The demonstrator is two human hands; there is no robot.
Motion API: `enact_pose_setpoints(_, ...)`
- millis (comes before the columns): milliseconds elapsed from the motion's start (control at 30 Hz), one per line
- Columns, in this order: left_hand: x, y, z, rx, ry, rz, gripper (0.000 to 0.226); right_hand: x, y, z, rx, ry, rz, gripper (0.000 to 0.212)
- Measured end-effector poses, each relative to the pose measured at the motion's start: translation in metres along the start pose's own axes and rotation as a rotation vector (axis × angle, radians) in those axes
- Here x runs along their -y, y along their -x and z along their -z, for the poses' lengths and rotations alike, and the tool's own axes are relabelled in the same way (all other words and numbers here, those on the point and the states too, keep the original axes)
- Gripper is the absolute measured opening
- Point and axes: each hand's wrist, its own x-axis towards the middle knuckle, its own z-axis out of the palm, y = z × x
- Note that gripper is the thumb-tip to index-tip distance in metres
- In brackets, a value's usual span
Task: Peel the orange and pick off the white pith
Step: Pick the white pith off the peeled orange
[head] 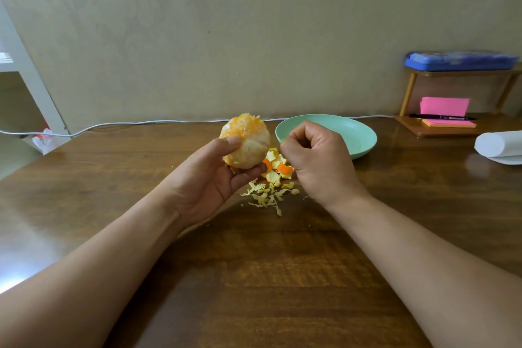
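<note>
My left hand [210, 175] grips a peeled orange [248, 140], thumb on its left side and fingers underneath, holding it above the wooden table [268, 277]. Pale pith covers the fruit's lower part and torn orange flesh shows on top. My right hand [313, 161] hovers just right of the fruit with its fingers curled toward the thumb; whether a bit of pith is pinched between them is hidden. Under the hands lies a heap of orange peel [278, 169] and a scatter of pith shreds [267, 195].
A mint-green plate [356, 135] sits behind my right hand. At the right stand a small wooden shelf [440, 127] with pink notes, a pen and a blue case, and a white paper roll [497, 145]. A white cable [127, 123] runs along the wall.
</note>
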Motion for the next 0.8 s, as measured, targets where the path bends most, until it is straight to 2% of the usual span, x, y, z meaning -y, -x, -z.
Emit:
enact_pose_setpoints(100, 0.000, -0.001, 0.002, -0.027, -0.006, 0.006, 0.064, -0.003, -0.003, 0.002, 0.031, 0.051, -0.002, 0.020)
enact_pose_setpoints(200, 0.000, -0.002, 0.003, -0.045, -0.011, 0.016, 0.063, -0.003, 0.003, -0.003, 0.156, 0.161, 0.031, 0.026)
enact_pose_setpoints(267, -0.002, -0.003, 0.004, -0.067, -0.006, 0.002, 0.062, -0.003, 0.005, -0.005, 0.231, 0.271, 0.044, 0.023)
enact_pose_setpoints(333, -0.004, -0.005, 0.008, -0.087, -0.019, -0.017, 0.065, -0.002, 0.006, -0.004, 0.251, 0.373, 0.062, 0.020)
enact_pose_setpoints(467, -0.006, -0.004, 0.014, -0.111, -0.071, -0.015, 0.074, 0.003, 0.004, -0.001, 0.236, 0.451, 0.099, 0.037)
enact_pose_setpoints(500, -0.006, -0.003, 0.014, -0.103, -0.074, -0.006, 0.073, 0.005, 0.005, -0.001, 0.241, 0.454, 0.116, 0.036)
enact_pose_setpoints(600, -0.006, -0.002, 0.013, -0.061, -0.066, 0.029, 0.066, 0.005, 0.003, -0.001, 0.286, 0.492, 0.165, 0.014)
enact_pose_setpoints(700, -0.005, -0.001, 0.012, -0.027, -0.079, 0.055, 0.065, 0.004, 0.002, -0.002, 0.232, 0.481, 0.175, 0.016)
enact_pose_setpoints(767, -0.005, -0.001, 0.012, -0.026, -0.085, 0.061, 0.063, 0.005, 0.001, -0.002, 0.204, 0.482, 0.178, 0.006)
enact_pose_setpoints(800, -0.005, -0.001, 0.013, -0.027, -0.085, 0.063, 0.061, 0.005, 0.001, -0.001, 0.210, 0.479, 0.169, 0.010)
